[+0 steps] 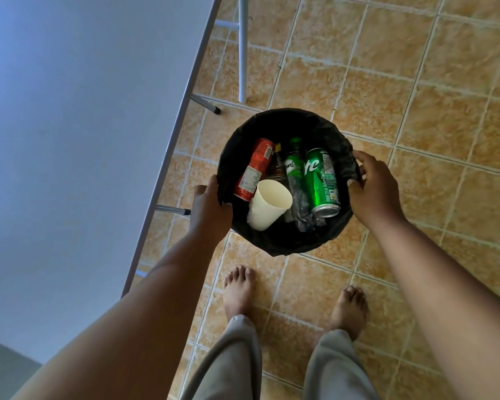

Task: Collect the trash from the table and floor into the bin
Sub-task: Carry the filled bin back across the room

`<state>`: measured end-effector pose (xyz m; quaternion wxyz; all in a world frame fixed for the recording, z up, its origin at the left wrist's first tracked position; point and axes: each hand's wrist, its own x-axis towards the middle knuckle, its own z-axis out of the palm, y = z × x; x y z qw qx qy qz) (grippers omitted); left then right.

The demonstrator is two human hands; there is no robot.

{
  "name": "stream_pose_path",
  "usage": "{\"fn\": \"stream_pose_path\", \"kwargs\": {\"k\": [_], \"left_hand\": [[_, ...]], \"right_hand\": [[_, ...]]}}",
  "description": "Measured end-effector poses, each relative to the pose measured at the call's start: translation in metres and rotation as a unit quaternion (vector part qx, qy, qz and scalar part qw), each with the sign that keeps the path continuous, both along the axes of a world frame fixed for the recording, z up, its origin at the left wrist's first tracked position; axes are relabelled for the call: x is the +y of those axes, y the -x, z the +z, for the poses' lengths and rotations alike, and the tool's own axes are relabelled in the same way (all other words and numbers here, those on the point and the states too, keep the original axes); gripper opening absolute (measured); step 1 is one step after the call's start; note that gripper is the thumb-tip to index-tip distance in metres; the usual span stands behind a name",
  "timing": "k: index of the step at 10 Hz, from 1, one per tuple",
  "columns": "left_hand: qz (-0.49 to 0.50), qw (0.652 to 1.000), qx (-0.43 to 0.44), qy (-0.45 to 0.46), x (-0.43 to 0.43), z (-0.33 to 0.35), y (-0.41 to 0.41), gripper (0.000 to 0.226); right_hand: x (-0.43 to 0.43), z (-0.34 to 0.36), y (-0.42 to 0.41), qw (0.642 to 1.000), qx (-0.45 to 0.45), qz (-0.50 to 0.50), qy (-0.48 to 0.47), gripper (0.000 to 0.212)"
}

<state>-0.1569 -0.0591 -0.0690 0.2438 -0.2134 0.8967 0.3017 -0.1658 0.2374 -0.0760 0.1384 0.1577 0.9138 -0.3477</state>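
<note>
A round bin (pixel 283 122) lined with a black bag stands on the tiled floor in front of my bare feet. Inside lie a red can (pixel 254 168), a white paper cup (pixel 269 204), a green can (pixel 322 180), a clear plastic bottle with a green cap (pixel 296 180) and a brown bottle (pixel 277 168), mostly hidden. My left hand (pixel 210 206) grips the bin's left rim. My right hand (pixel 373 186) grips the right rim.
A white table (pixel 84 125) fills the left side, its edge running diagonally close to the bin. Its metal legs (pixel 243 50) stand behind the bin. Tan floor tiles (pixel 430 111) spread out to the right.
</note>
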Motion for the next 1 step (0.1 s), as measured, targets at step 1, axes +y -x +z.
{"fn": "stream_pose_path", "kwargs": {"k": [1], "left_hand": [[-0.008,1.0,-0.007,0.011,0.0029,0.0136,-0.0052,0.062]], "right_hand": [[-0.001,0.0113,-0.0038,0.999,-0.02,0.014,-0.023,0.054]]}}
